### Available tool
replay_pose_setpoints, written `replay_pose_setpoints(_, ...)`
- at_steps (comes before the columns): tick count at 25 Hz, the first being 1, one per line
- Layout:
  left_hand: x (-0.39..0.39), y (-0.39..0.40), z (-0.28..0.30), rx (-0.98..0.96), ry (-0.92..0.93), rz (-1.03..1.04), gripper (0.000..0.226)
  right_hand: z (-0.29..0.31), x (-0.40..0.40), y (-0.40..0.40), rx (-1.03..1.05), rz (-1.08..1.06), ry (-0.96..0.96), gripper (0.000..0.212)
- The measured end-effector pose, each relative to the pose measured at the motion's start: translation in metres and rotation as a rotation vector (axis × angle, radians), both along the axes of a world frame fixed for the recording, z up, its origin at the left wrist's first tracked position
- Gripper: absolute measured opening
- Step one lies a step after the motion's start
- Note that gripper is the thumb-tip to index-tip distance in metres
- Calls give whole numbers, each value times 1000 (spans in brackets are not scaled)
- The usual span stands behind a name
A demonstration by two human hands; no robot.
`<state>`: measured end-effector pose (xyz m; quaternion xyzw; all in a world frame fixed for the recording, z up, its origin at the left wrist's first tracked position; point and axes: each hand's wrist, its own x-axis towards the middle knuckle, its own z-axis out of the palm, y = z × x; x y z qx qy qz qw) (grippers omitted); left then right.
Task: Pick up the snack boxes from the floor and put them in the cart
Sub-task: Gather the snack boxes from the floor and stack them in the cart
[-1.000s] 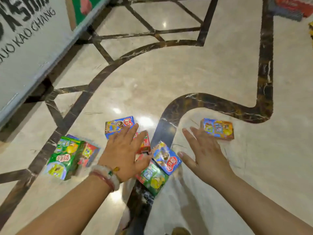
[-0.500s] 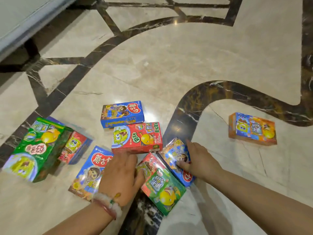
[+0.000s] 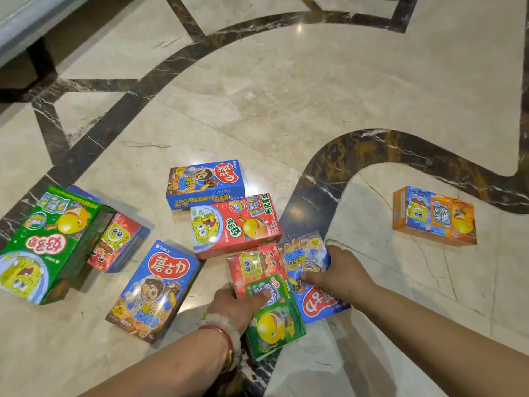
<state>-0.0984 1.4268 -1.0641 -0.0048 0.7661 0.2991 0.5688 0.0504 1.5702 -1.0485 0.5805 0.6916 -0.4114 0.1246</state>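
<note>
Marble floor: both hands grip boxes.

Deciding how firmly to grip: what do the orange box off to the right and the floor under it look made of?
Orange box: looks like thin printed cardboard with a glossy coat; sharp folded edges, slight sheen on the print. Floor: looks like polished stone, probably marble; cream slabs with veining, dark inlaid bands and mirror-like light spots. Likely slippery.
</note>
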Motion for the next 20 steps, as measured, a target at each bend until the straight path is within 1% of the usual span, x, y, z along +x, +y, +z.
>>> replay_pose_setpoints(1, -2, 2, -1, 35, -20, 21, 66, 0, 3, 2, -50, -80, 56, 44)
replay_pose_setpoints(3, -3, 3, 3, 100, -85, 73, 77, 2, 13, 3, -205, -266, 165, 44)
replay_pose_setpoints(4, -5, 1, 11, 128, -120, 98, 81, 3, 16, 0, -280, -324, 216, 46)
replay_pose_setpoints(6, -5, 3, 34, 185, -182, 106, 73, 18, 26, -2, -342, -460, 282, 45)
replay_pose_setpoints(8, -13, 13, 73, 223, -206, 117, 61, 54, 34, -5, -366, -591, 343, 40)
replay_pose_setpoints(9, -17, 21, 85, 278, -188, 116, 53, 67, 34, -3, -323, -622, 369, 36)
replay_pose_setpoints(11, -23, 32, 153, 320, -187, 115, 34, 133, 42, -4, -345, -721, 427, 29)
replay_pose_setpoints(12, -25, 39, 189, 344, -189, 99, 31, 168, 43, -3, -344, -746, 469, 29)
replay_pose_setpoints(13, -24, 43, 235, 351, -201, 77, 34, 212, 50, -4, -346, -759, 491, 28)
replay_pose_setpoints(14, -25, 43, 246, 388, -207, 79, 41, 223, 47, -6, -333, -761, 520, 28)
replay_pose_setpoints(15, -25, 45, 285, 425, -217, 54, 46, 263, 51, -4, -316, -771, 568, 27)
replay_pose_setpoints(17, -23, 51, 376, 444, -237, 21, 45, 355, 54, -3, -296, -814, 605, 24)
replay_pose_setpoints(18, -21, 53, 432, 459, -242, -5, 43, 414, 60, -4, -285, -815, 626, 21)
replay_pose_setpoints(19, -21, 51, 442, 491, -245, 0, 41, 424, 57, -6, -262, -809, 645, 19)
replay_pose_setpoints(20, -21, 51, 479, 516, -262, -11, 40, 460, 61, -7, -244, -807, 668, 19)
